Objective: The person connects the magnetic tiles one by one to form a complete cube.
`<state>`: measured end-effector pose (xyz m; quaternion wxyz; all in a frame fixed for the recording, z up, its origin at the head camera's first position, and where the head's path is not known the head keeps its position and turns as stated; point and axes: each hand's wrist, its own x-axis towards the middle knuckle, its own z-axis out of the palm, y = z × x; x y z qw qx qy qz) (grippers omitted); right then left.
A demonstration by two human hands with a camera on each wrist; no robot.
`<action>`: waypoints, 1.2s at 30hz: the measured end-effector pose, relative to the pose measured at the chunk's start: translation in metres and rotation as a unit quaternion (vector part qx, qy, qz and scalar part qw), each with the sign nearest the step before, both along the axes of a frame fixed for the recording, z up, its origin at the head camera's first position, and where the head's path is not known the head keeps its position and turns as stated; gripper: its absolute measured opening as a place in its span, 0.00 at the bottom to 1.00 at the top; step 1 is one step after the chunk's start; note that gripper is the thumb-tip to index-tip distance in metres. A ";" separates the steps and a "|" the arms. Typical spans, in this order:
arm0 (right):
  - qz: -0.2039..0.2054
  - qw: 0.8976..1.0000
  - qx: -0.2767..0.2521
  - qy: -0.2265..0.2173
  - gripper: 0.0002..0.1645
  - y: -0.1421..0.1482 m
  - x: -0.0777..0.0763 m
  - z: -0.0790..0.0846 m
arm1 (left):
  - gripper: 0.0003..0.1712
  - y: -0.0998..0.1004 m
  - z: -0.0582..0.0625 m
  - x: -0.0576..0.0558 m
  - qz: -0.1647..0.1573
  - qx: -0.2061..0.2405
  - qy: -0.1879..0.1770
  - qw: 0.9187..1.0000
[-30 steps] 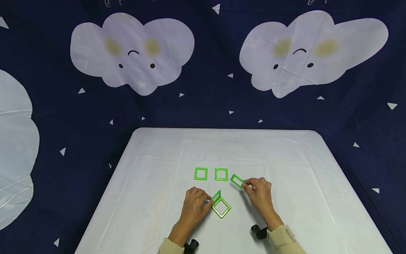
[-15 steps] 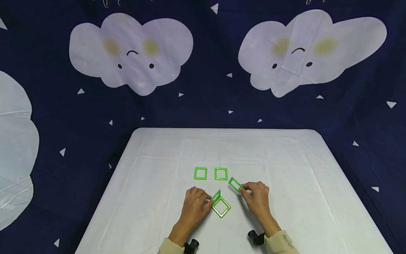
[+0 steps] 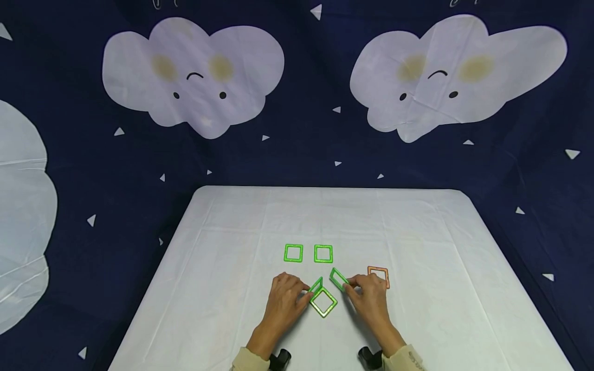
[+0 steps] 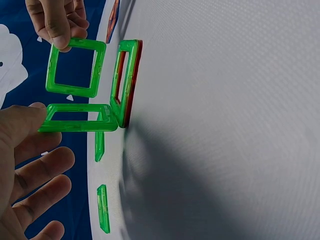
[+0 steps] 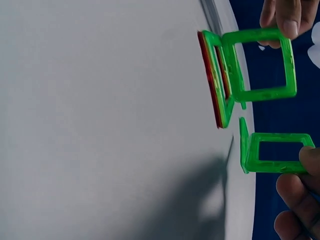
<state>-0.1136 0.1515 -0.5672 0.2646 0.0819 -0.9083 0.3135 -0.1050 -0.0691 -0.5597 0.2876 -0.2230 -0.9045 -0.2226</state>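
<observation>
My left hand (image 3: 286, 300) pinches a green square frame tile (image 4: 80, 128) between thumb and index finger, its other fingers spread. That tile stands upright along one edge of a flat green square tile (image 3: 330, 309) on the table. A red layer (image 4: 135, 82) shows under the flat tile in the left wrist view. With thumb and fingers, my right hand (image 3: 373, 301) pinches another green square tile (image 5: 280, 167). This one is held tilted on edge, just to the right of the flat tile and apart from it.
Two more green square tiles, one (image 3: 293, 260) left and one (image 3: 323, 261) right, lie farther back on the white table (image 3: 417, 232). An orange square tile (image 3: 377, 268) lies partly hidden behind my right hand. A dark blue cloth with clouds (image 3: 297, 154) hangs behind the table.
My right hand has moved left and toward me with its green tile, nearing the flat tile. The orange tile has come into view behind it. My left hand has stayed in place.
</observation>
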 end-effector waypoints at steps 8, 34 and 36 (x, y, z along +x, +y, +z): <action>0.003 1.000 0.007 -0.005 0.11 -0.006 0.005 -0.003 | 0.10 0.000 0.000 0.000 -0.003 0.002 -0.001 1.000; 0.027 0.998 0.041 0.041 0.14 -0.012 0.011 -0.011 | 0.10 0.002 0.000 0.001 -0.005 0.002 0.001 1.000; 0.029 0.998 0.041 0.040 0.14 -0.012 0.011 -0.011 | 0.10 0.002 0.000 0.001 -0.006 0.000 0.002 1.000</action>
